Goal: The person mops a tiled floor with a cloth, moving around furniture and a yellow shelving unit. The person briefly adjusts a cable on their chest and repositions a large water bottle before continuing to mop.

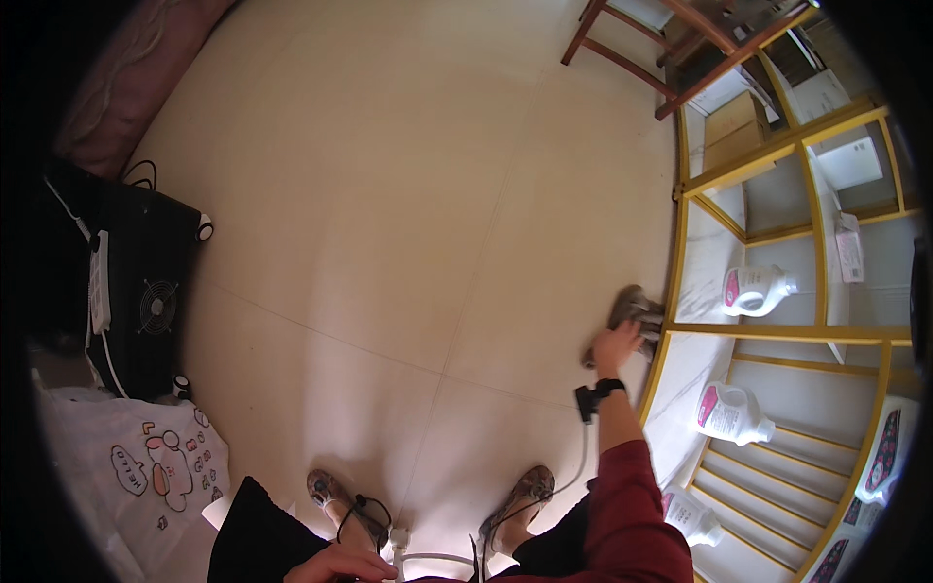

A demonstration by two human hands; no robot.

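Note:
My right hand (618, 345) reaches down to the floor at the right, over a grey-brown item (628, 302) beside the shelf's base. The item is blurred and partly hidden by the hand; it could be footwear or cloth. Whether my fingers grip it or only touch it is unclear. A black strap with a small device (587, 402) sits on that wrist, and a cable runs down from it. My left hand (342, 565) is low in front of my body at the bottom edge, fingers pointing right and partly cut off. Close to its fingertips stands a white post (399, 541).
A yellow-framed shelf (758, 332) lines the right, holding white jugs (758, 289) and a cardboard box (732, 131). Wooden chair legs (628, 60) stand at the top right. On the left are a black wheeled cabinet (146, 248), a power strip (100, 284) and a printed white bag (146, 466).

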